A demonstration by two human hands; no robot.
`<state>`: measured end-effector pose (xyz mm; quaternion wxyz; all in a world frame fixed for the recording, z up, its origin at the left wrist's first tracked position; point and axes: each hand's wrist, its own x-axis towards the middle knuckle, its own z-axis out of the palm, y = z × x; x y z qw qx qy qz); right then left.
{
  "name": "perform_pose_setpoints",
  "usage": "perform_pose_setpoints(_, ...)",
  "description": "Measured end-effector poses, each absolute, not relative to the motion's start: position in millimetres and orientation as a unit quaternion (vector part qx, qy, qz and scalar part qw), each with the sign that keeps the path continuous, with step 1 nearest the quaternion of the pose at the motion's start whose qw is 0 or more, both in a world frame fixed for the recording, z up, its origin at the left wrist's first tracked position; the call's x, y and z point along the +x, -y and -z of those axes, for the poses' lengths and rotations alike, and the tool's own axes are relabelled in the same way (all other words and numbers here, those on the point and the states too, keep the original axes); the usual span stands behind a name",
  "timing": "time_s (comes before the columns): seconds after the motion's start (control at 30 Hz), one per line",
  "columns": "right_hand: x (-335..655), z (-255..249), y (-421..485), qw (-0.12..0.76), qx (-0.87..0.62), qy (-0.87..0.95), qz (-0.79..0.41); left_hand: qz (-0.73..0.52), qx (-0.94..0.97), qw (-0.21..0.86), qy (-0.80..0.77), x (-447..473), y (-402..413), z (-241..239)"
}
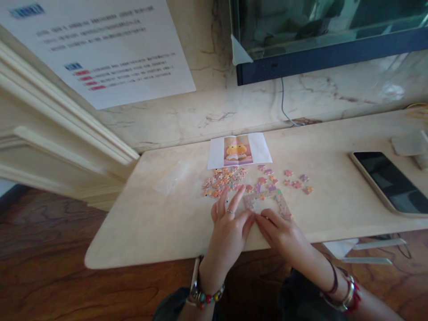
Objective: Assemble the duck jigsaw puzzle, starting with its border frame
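A partly joined jigsaw puzzle border (284,206) lies near the table's front edge, with bare table showing inside it. At its near left corner my left hand (229,223) has several fingers stretched apart, its thumb close to my right fingertips. My right hand (281,229) is closed in a pinch at the border's near side; whatever is between those fingertips is hidden. Just beyond my left fingers sits a pile of loose puzzle pieces (225,179). More puzzle pieces (296,183) are scattered to the right. Behind the pile lies a creased sheet with a yellow character picture (238,150).
A clear plastic bag (172,178) lies on the table (140,223) at the left. A phone (391,180) rests at the right. A screen (327,49) and a printed notice (107,49) are on the marble wall behind. A cable (283,100) hangs below the screen.
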<state>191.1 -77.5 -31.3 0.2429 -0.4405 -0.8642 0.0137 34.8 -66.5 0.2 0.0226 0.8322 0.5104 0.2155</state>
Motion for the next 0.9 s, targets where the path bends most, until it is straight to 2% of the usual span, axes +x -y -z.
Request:
perform_pose_setpoints(0.17,205,17,80,0.356,-0.431,0.82,-0.12,-0.235,0.836,0.012,-0.495,34,66,3)
perform_pose_setpoints(0.3,248,-3,76,0.419,-0.498,0.753,-0.096,-0.273,0.837,-0.006,-0.475,26,66,6)
perform_pose_setpoints(0.47,287,-14,68,0.39,-0.557,0.729,-0.085,-0.311,0.833,-0.02,-0.456,26,65,6)
perform_pose_setpoints(0.9,264,4,74,0.382,-0.538,0.74,-0.135,-0.358,0.812,-0.029,-0.461,66,68,8)
